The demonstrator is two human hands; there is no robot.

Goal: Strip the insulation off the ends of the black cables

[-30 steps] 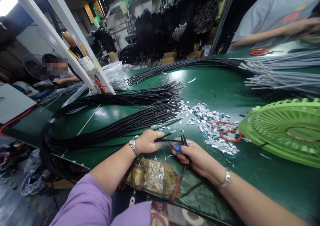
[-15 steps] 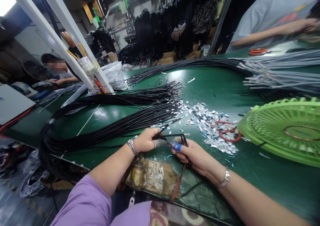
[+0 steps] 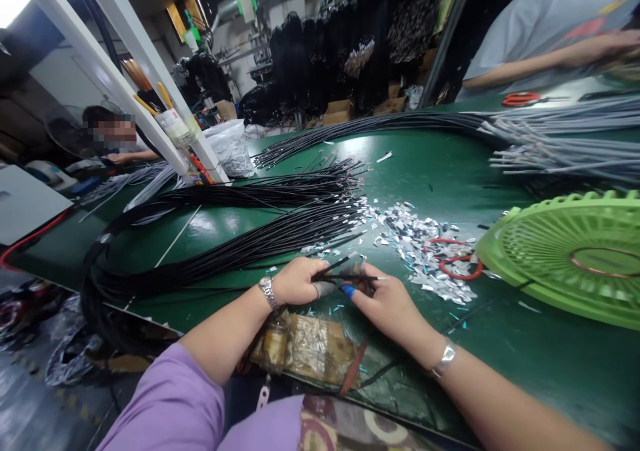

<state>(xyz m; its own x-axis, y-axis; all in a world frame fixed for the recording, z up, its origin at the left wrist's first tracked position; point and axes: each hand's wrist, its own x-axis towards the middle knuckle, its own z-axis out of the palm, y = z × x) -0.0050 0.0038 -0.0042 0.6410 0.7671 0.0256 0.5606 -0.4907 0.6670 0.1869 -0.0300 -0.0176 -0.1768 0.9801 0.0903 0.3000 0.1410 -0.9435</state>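
My left hand is closed around a few thin black cables, whose loose ends stick out to the right. My right hand is closed at those ends, its thumb wrapped in blue tape and pointing left at the cables. Grey covering shows on fingers of both hands. What lies under the right fingers is partly hidden. Just beyond my hands, a large bundle of black cables curves across the table, its stripped ends toward the middle. A worn taped pad lies at the table edge below my hands.
Foil scraps are heaped right of centre, with red-handled scissors among them. A green fan stands at the right. Grey cables lie behind it. One co-worker works at the far right, another at far left. White posts rise at left.
My right hand has turned and moved slightly up, so its fingers now lie at the cable ends. The cables in my left hand have swung to point more to the right.
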